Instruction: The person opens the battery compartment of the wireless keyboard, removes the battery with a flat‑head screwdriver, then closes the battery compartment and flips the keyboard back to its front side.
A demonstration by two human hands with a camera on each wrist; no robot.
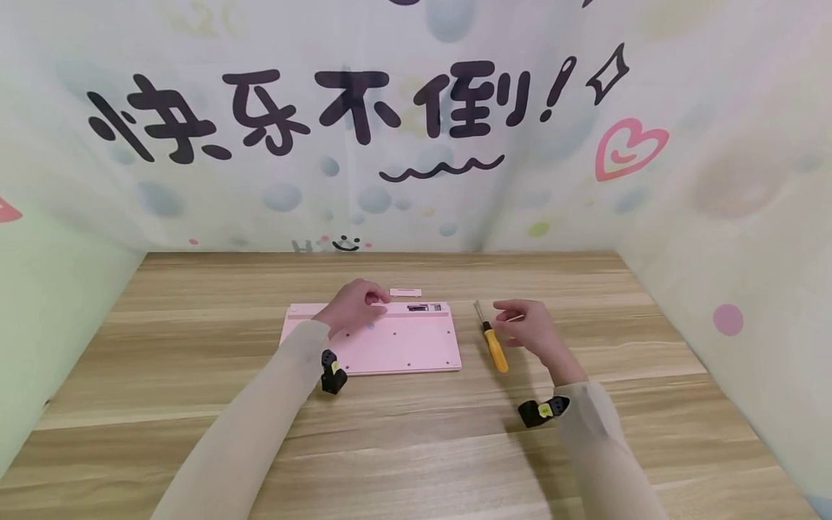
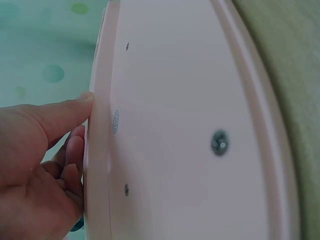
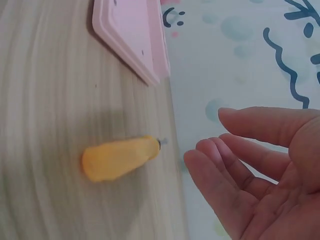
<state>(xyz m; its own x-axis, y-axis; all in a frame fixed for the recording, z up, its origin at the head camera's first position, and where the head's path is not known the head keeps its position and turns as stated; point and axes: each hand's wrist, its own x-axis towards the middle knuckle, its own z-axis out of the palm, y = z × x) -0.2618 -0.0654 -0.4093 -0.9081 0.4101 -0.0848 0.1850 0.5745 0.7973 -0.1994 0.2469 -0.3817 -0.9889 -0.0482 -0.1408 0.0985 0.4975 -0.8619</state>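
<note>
A pink keyboard (image 1: 383,354) lies face down on the table, with small screws dotted over its underside (image 2: 170,100). Near its far right corner a battery compartment (image 1: 418,308) shows uncovered, something dark inside. My left hand (image 1: 354,307) is at the keyboard's far edge, its thumb touching the raised strip (image 2: 101,130) in the left wrist view. To the right lies a screwdriver (image 1: 496,352) with a yellow handle, its metal shaft pointing away from me. My right hand (image 1: 526,325) hovers just right of it, thumb and fingers apart, holding nothing.
Behind the keyboard lies a small pink battery cover (image 1: 406,292). The wood-grain table (image 1: 416,448) meets a printed cloth wall (image 1: 260,202) at the back, and more cloth rises on both sides.
</note>
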